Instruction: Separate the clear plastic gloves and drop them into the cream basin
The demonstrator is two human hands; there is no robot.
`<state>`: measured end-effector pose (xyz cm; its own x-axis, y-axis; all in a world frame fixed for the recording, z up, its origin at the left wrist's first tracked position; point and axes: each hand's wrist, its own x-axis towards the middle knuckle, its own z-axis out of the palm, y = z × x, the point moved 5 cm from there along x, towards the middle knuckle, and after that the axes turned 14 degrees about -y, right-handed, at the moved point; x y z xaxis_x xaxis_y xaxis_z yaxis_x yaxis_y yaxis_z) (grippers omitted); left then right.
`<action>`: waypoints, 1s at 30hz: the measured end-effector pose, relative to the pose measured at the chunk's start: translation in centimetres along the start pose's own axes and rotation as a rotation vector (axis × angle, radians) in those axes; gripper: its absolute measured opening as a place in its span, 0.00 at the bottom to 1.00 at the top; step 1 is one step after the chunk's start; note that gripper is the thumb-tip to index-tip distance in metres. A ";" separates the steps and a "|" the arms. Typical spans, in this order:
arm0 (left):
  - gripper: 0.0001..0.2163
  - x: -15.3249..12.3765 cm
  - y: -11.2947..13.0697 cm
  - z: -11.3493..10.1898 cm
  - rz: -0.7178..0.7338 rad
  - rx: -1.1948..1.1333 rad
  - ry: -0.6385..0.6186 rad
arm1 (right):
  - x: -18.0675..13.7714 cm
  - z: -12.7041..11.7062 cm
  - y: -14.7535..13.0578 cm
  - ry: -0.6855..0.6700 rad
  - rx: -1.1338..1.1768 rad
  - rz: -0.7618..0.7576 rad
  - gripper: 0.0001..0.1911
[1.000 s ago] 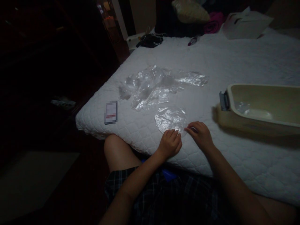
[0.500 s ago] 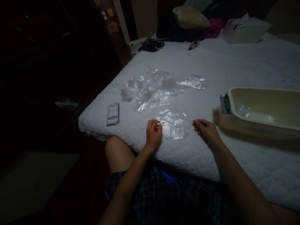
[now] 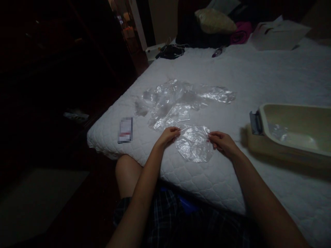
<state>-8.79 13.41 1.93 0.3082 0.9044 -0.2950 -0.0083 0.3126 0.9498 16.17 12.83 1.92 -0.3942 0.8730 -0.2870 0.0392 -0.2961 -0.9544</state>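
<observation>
A clear round plastic sheet (image 3: 193,144) lies on the white quilted bed (image 3: 232,179) just in front of me. My left hand (image 3: 168,135) pinches its upper left edge. My right hand (image 3: 222,143) pinches its upper right edge. Both hands have their fingers closed on the plastic. Beyond it a heap of several crumpled clear plastic sheets (image 3: 178,101) is spread over the bed.
A beige tub (image 3: 292,137) with a grey handle stands at the right, with some clear plastic inside. A small card (image 3: 125,130) lies near the bed's left corner. Pillows, clothes and a white bag (image 3: 280,34) sit at the far end. The floor at the left is dark.
Both hands have moved from the sheet's near edge to its far corners and taken hold of it. The sheet's top edge is now pulled straight between them.
</observation>
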 end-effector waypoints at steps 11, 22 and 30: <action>0.15 -0.3 -0.3 -0.5 0.057 -0.051 -0.048 | 0.3 0.3 -0.3 0.082 -0.077 -0.096 0.20; 0.13 -0.7 -0.2 -0.5 0.095 -0.096 -0.007 | 0.0 0.1 -0.5 0.169 -0.118 -0.118 0.20; 0.11 -0.5 -0.5 -0.6 0.127 -0.079 -0.008 | -0.3 0.1 -0.6 0.153 -0.111 -0.189 0.18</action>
<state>-9.52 12.99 1.55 0.3078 0.9358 -0.1719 -0.1228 0.2182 0.9681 16.16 12.65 2.59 -0.2612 0.9596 -0.1044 0.0817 -0.0857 -0.9930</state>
